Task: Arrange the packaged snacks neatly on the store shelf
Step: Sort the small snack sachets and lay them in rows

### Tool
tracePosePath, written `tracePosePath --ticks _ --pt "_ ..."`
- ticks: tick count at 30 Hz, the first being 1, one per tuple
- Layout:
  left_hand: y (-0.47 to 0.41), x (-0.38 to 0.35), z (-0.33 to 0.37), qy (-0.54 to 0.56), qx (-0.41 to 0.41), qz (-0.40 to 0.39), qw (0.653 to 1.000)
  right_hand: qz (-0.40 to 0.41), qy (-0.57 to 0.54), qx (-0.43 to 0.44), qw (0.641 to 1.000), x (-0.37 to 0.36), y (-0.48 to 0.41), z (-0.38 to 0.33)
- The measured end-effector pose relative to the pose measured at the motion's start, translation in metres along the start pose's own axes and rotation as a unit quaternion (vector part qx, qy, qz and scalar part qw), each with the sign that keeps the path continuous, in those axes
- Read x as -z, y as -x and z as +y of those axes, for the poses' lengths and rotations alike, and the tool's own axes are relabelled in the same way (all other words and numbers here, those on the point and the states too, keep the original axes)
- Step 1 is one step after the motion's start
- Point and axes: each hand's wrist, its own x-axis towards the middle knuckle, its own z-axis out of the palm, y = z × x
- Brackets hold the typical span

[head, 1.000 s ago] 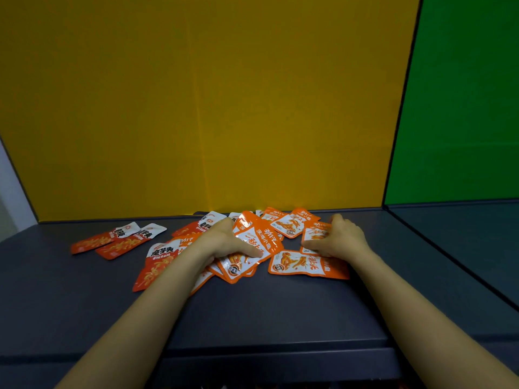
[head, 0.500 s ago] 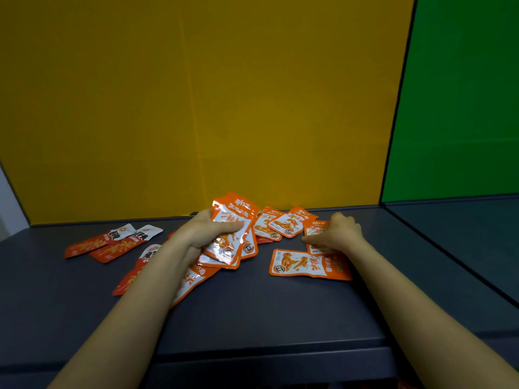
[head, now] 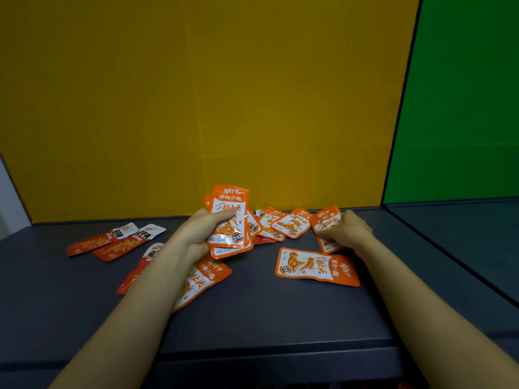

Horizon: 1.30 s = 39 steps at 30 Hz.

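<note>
Orange foil packets are lying scattered across the dark grey shelf, which is backed by a yellow panel and bordered on the right by a green panel.

The left hand is closing around a small stack of orange packets, holding them upright and lifted off the shelf, thumb pressing across the front one. White characters are showing at the top of that packet, over a white window with a picture of the orange snack.

The right hand is curling its fingers onto a single orange packet, gripping it tilted, its lower edge near or on the shelf.

Just in front of that hand, another orange packet is lying flat, its print facing sideways. One more is resting partly under the left forearm. Several overlapping packets are sitting between the hands against the back.

Off to the left, red-and-white sachets with bold black characters are lying well apart from the orange group.
</note>
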Motion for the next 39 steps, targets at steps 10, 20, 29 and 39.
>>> tracePosePath --ticks 10,20,29,39 --pt "0.007 -0.01 -0.003 -0.008 0.019 -0.012 1.0 -0.008 -0.261 0.028 0.965 0.012 0.012 0.006" --pt "0.008 -0.013 -0.004 -0.012 0.017 -0.029 0.999 -0.039 -0.191 0.063 0.979 0.032 0.09 0.023" --pt "0.005 -0.018 -0.01 0.01 0.021 -0.032 0.999 -0.008 -0.071 0.037 0.997 0.025 0.098 0.019" --pt "-0.006 -0.016 -0.014 0.015 0.019 -0.023 0.999 0.018 -0.121 -0.033 0.992 -0.01 0.063 -0.014"
